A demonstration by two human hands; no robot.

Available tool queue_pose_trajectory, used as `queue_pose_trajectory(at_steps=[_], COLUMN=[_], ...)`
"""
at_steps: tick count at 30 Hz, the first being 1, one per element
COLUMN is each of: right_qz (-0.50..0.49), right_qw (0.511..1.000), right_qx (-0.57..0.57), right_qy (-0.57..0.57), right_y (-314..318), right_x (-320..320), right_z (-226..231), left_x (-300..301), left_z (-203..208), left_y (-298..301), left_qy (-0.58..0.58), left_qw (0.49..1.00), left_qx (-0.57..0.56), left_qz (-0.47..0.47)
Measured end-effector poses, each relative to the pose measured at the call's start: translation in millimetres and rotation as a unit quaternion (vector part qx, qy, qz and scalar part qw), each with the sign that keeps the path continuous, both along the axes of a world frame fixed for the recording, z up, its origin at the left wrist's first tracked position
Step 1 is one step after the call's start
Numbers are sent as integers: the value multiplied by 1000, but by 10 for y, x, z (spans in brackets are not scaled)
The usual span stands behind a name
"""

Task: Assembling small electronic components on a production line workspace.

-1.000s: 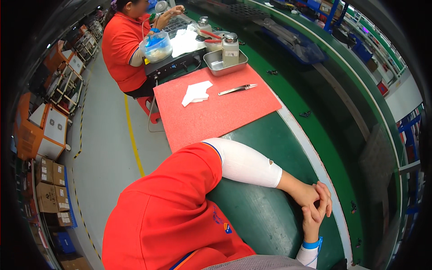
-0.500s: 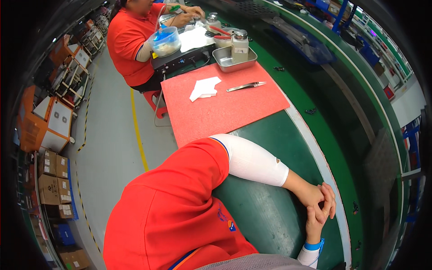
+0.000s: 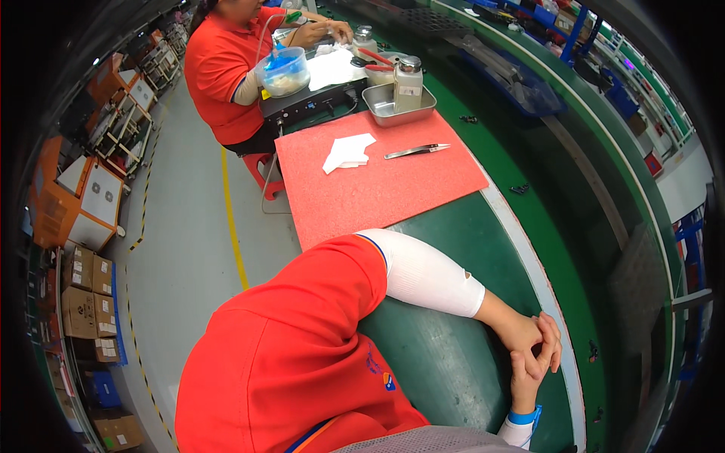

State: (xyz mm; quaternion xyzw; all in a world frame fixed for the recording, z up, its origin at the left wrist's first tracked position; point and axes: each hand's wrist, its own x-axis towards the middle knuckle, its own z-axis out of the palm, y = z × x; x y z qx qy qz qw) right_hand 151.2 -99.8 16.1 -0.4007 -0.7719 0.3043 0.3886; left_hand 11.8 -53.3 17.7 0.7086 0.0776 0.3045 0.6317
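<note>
Left hand [image 3: 521,331]: lower right of frame, fingers laced with the other's; how tightly pressed, cannot tell.
Right hand [image 3: 524,377]: just below, in same clasp, blue band [image 3: 522,416] at wrist.
Green bench [image 3: 438,362]: lower centre to right, below both hands.
Pink mat [image 3: 377,196]: upper centre, flat.
Tweezers [image 3: 418,151]: on mat, right of folded white sheet [image 3: 349,152], tips toward frame right.
Metal tray [image 3: 404,117]: mat's far edge, capped bottle [image 3: 408,84] upright inside.
Co-worker [image 3: 226,75]: upper left, seated.
</note>
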Motion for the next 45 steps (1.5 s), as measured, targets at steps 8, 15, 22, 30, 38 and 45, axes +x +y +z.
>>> queue_pose_trajectory(at_steps=[8, 15, 22, 30, 38, 45], right_qz=[1, 12, 3, -5, -8, 13], right_qw=[1000, 1000, 1000, 1000, 1000, 1000], right_qx=[3, 4, -10, -13, -17, 1], right_qy=[30, 1, 12, -1, 9, 6], right_y=[19, 38, 7, 0, 16, -17], right_x=[40, 65, 14, 13, 31, -7], right_z=[-93, -67, -4, 10, -34, -18], left_x=[8, -8, -14, -44, -38, -61], left_z=[-3, 29, 17, 72, 62, 50], left_y=[17, 11, -6, 7, 19, -53], left_qy=[24, 24, 3, 25, 13, -5], left_qw=[1000, 1000, 1000, 1000, 1000, 1000], left_qx=[-11, -5, -9, 7, -7, -23], left_qz=[-13, -2, -1, 1, -12, -1])
